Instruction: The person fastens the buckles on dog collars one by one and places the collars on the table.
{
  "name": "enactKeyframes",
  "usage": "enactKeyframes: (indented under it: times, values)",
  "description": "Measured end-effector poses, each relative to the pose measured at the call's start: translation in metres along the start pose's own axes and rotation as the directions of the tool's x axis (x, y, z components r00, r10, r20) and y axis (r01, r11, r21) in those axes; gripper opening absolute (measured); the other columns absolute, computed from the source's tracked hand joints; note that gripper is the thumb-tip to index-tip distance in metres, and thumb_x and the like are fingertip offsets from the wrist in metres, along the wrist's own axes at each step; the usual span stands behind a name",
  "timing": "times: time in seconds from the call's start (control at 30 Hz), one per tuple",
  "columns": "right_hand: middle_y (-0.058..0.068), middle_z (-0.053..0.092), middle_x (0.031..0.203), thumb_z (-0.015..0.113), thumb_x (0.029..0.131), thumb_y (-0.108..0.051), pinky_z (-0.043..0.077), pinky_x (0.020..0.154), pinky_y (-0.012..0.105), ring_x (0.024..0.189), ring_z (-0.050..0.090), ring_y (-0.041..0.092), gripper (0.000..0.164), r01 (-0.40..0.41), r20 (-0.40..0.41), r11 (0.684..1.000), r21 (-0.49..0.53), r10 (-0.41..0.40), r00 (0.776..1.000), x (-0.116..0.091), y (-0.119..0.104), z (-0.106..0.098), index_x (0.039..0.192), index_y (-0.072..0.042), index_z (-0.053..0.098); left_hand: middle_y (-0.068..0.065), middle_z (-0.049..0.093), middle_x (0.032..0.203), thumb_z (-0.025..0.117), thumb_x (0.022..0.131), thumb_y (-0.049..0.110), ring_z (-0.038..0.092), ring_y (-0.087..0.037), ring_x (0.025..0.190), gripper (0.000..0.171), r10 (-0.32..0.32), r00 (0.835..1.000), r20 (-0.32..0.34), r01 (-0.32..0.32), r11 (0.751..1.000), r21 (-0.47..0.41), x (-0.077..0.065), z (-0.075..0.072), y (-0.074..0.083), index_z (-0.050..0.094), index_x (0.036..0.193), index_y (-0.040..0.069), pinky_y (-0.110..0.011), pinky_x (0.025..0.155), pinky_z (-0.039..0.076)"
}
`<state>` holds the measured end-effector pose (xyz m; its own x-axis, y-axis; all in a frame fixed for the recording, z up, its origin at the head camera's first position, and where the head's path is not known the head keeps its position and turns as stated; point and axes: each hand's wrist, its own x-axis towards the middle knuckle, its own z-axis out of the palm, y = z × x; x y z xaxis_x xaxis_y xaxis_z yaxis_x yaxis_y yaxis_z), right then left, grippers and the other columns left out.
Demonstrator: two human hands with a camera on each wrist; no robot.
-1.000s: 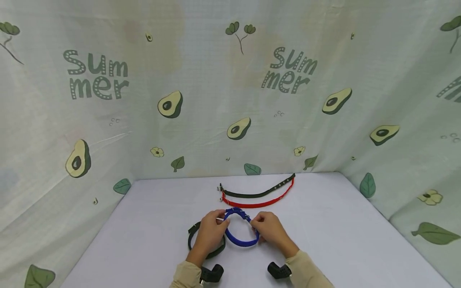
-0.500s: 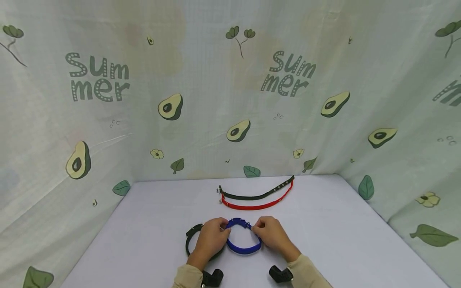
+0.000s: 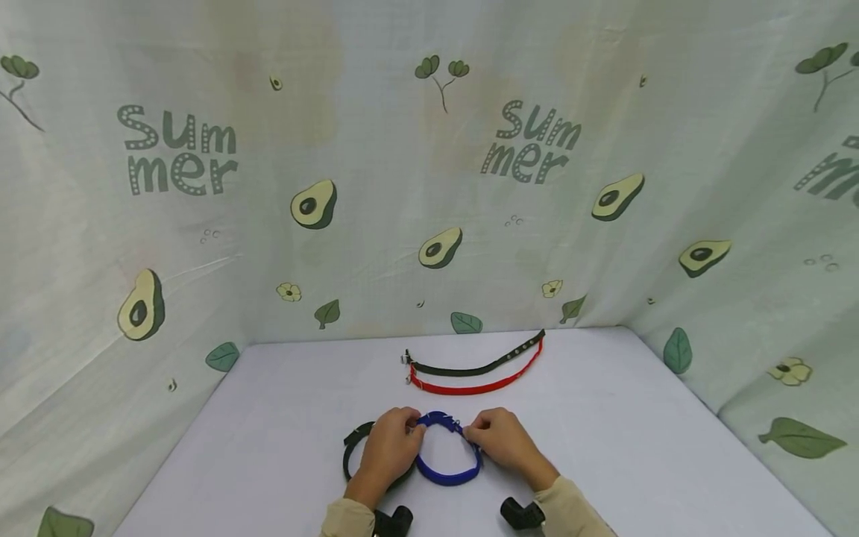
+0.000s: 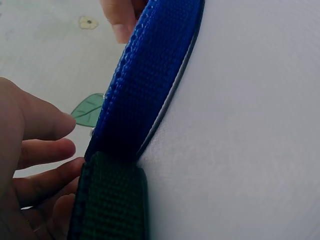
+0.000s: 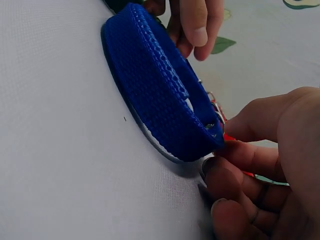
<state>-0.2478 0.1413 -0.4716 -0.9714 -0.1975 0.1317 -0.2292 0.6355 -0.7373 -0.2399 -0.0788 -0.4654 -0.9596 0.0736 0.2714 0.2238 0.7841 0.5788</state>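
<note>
A curved blue woven-fabric band [image 4: 145, 75] stands on edge on white cloth [image 4: 240, 125], its near end behind a dark green woven-fabric band [image 4: 115, 200]. The left hand [image 4: 37, 152], fingers loosely bent, is just left; the right hand [image 4: 120, 20] shows far.

The pale cloth [image 3: 376, 156] at the back says "summer" twice, once on the left and once on the right, with "sum" on top and "mer" under it. By the right edge, more big letters [image 3: 825, 176] get cut off.
</note>
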Motion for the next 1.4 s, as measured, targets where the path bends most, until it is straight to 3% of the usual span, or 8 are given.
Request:
enactKeyframes:
  times: [0.23,0.43,0.6,0.77,1.03,1.2,1.4]
  values:
    - [-0.001,0.061,0.067,0.067,0.095,-0.024,0.047,0.045,0.03,0.05,0.053,0.013,0.019,-0.107,0.047,0.992,0.07,0.104,0.993,0.003,0.008,-0.008,0.083,-0.011,0.069,0.007,0.064,0.085,0.074,0.09,0.021,0.058,-0.01,0.079,0.015,0.0,0.999,-0.053,0.003,0.999,0.053,0.001,0.0,0.0,0.076,0.102,0.012,-0.032,0.067,0.05]
    - [0.001,0.059,0.064,0.065,0.095,-0.019,0.048,0.048,0.031,0.052,0.052,0.014,0.016,-0.123,-0.015,0.988,0.093,0.125,0.992,0.007,0.018,-0.021,0.084,-0.007,0.069,0.009,0.062,0.083,0.073,0.091,0.023,0.055,-0.009,0.077,0.014,0.002,0.997,-0.075,0.004,0.997,0.079,0.003,-0.001,0.001,0.076,0.101,0.014,-0.03,0.066,0.049]
    - [0.0,0.058,0.062,0.064,0.091,-0.013,0.045,0.053,0.03,0.055,0.053,0.015,0.01,-0.161,-0.136,0.984,0.082,0.171,0.976,0.011,0.027,-0.032,0.086,-0.007,0.07,0.009,0.062,0.083,0.072,0.092,0.025,0.055,-0.009,0.077,0.015,0.021,0.999,-0.049,-0.017,0.997,0.082,0.007,-0.003,0.004,0.076,0.101,0.014,-0.031,0.067,0.049]
    - [-0.001,0.058,0.062,0.065,0.09,-0.014,0.043,0.058,0.031,0.06,0.053,0.015,0.009,-0.191,-0.199,0.98,0.053,0.198,0.96,0.018,0.037,-0.043,0.087,-0.008,0.07,0.006,0.063,0.083,0.073,0.091,0.024,0.056,-0.012,0.077,0.015,0.037,0.999,-0.006,-0.036,0.994,0.1,0.012,-0.004,0.009,0.075,0.099,0.012,-0.033,0.067,0.049]
    - [0.002,0.061,0.066,0.064,0.092,-0.016,0.044,0.059,0.031,0.062,0.056,0.016,0.017,-0.217,-0.215,0.975,0.044,0.221,0.951,0.033,0.047,-0.059,0.101,-0.002,0.067,0.001,0.066,0.083,0.073,0.091,0.025,0.058,-0.015,0.076,0.016,0.087,0.996,0.028,-0.091,0.975,0.204,0.026,-0.009,0.019,0.074,0.098,0.01,-0.032,0.065,0.051]
    - [0.001,0.061,0.064,0.062,0.091,-0.015,0.043,0.058,0.029,0.06,0.055,0.015,0.014,-0.215,-0.239,0.976,0.038,0.218,0.946,0.04,0.053,-0.064,0.098,-0.004,0.067,0.001,0.066,0.083,0.072,0.092,0.026,0.058,-0.014,0.075,0.017,0.101,0.992,0.08,-0.116,0.968,0.22,0.033,-0.009,0.024,0.074,0.1,0.011,-0.032,0.066,0.051]
    - [0.0,0.062,0.065,0.062,0.091,-0.015,0.044,0.059,0.03,0.061,0.057,0.015,0.019,-0.201,-0.266,0.977,0.069,0.212,0.941,0.047,0.061,-0.063,0.104,-0.003,0.066,0.002,0.064,0.081,0.072,0.092,0.026,0.056,-0.014,0.073,0.016,0.116,0.989,0.092,-0.135,0.961,0.24,0.037,-0.005,0.026,0.074,0.098,0.011,-0.033,0.066,0.051]
